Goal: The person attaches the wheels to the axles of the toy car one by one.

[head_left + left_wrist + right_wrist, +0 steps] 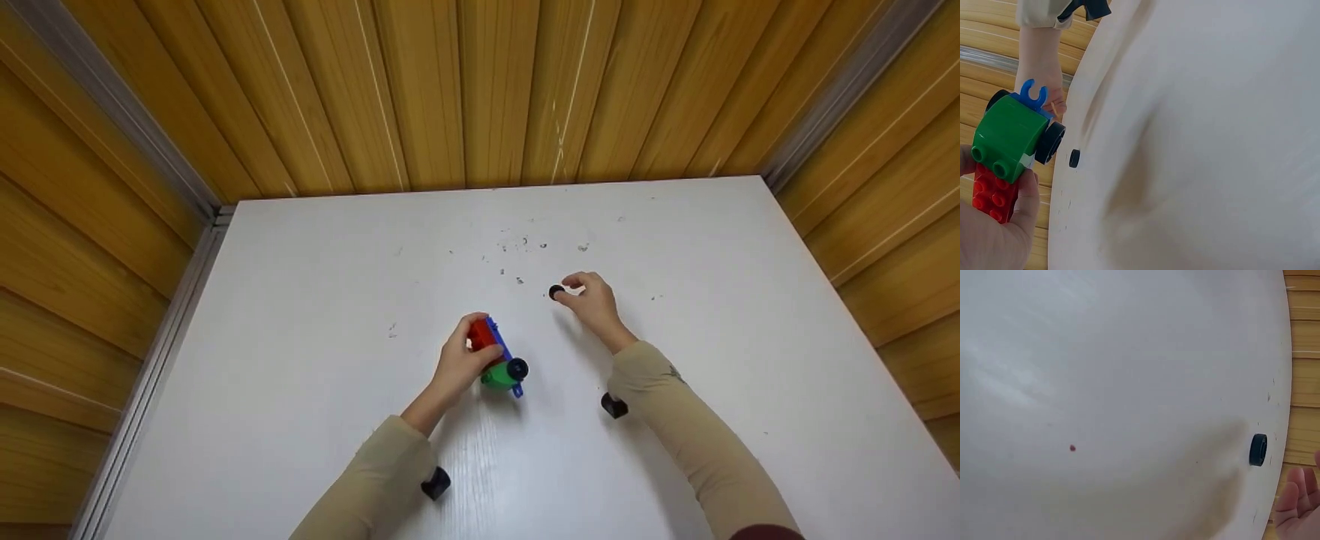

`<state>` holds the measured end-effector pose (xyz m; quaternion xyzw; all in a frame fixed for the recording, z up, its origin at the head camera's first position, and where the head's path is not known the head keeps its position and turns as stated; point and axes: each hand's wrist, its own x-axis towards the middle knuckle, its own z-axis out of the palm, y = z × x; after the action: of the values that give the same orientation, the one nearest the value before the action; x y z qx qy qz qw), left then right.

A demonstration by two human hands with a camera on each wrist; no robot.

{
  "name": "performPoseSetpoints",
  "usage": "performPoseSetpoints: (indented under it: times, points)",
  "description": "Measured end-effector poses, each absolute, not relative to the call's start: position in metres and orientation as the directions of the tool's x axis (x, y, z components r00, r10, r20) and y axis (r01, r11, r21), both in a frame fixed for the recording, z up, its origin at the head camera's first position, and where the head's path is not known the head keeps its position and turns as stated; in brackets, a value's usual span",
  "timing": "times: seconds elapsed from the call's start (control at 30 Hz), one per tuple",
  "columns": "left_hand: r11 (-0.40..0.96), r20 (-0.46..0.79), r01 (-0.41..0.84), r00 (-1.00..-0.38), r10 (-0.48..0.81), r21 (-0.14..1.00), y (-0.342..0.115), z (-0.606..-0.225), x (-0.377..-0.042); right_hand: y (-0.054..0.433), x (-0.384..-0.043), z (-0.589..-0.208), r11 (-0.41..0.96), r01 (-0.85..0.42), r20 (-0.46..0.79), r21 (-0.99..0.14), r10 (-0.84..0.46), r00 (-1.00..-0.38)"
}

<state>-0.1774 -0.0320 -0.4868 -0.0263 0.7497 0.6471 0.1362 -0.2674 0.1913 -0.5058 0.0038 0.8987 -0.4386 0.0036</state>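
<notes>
My left hand (pixel 461 360) grips a toy block vehicle (pixel 495 349) by its sides, fingers and thumb around the red brick (pixel 994 194). The vehicle has a green rounded block (pixel 1008 135), a blue base with an open hook (pixel 1033 95), and black wheels (pixel 1050 142) at the green end. My right hand (pixel 596 304) is spread near a loose black wheel (pixel 556 292), its thumb overlapping the wheel in the head view. In the right wrist view a gap shows between this wheel (pixel 1258 450) and the loosely bent fingers (pixel 1286 498).
A white table (pixel 300 300) with dark scuff marks lies under both hands. Wood-patterned walls (pixel 495 90) rise along its back and sides, with metal rails (pixel 202 187) at the corners. Black straps with blocky pieces (pixel 614 405) sit at both wrists.
</notes>
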Motion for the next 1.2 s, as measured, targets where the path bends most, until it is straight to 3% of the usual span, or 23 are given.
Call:
performPoseSetpoints:
  times: [0.17, 0.4, 0.6, 0.8, 1.2]
  points:
    - [0.163, -0.236, -0.214, -0.963, 0.131, 0.963, -0.031, -0.491, -0.178, 0.191, -0.27, -0.511, 0.617, 0.028, -0.037, -0.786, -0.003, -0.999]
    - [0.178, -0.231, -0.207, -0.964, 0.132, 0.962, -0.031, -0.488, -0.177, 0.192, -0.271, -0.52, 0.643, -0.066, -0.029, -0.763, -0.135, -0.99]
    - [0.186, -0.25, -0.222, -0.958, 0.142, 0.957, -0.031, -0.489, -0.178, 0.194, -0.27, -0.524, 0.676, -0.071, -0.098, -0.734, -0.208, -0.973]
    - [0.185, -0.26, -0.233, -0.955, 0.143, 0.955, -0.031, -0.49, -0.179, 0.194, -0.267, -0.525, 0.688, -0.035, -0.15, -0.725, -0.208, -0.967]
    - [0.171, -0.255, -0.232, -0.958, 0.128, 0.958, -0.028, -0.487, -0.176, 0.193, -0.269, -0.53, 0.635, -0.04, -0.074, -0.771, -0.152, -0.986]
